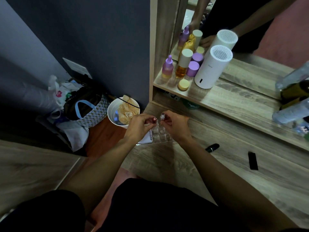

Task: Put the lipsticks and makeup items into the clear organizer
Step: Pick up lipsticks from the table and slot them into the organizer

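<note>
Both hands meet over the far left corner of the wooden worktop point(192, 173), each pinched shut on a small makeup piece. Left hand point(139, 125) grips a little red-topped lipstick tube point(154, 120) between thumb and fingertips; right hand point(175, 125) grips a small clear-capped tube point(162, 117) the same way. Each tube stands roughly upright, top toward the camera, the two tops almost touching.

Directly beneath and between the hands sits the clear plastic organizer with square compartments point(159, 133), near the worktop's left edge, partly resting on a white printed packet point(148, 137). The held tubes hover just above its far row of cells, so the coming move looks like a short straight drop, long axis kept vertical, into cells right under the fingers. Which cell each is aimed at cannot be told; the plastic is too transparent and dim.

Two items are left on the worktop, well apart from the organizer toward the right: a black round lipstick lying on its side point(212, 147), and farther right a flat black rectangular case point(252, 160). The right hand is the nearer one for both.
</note>
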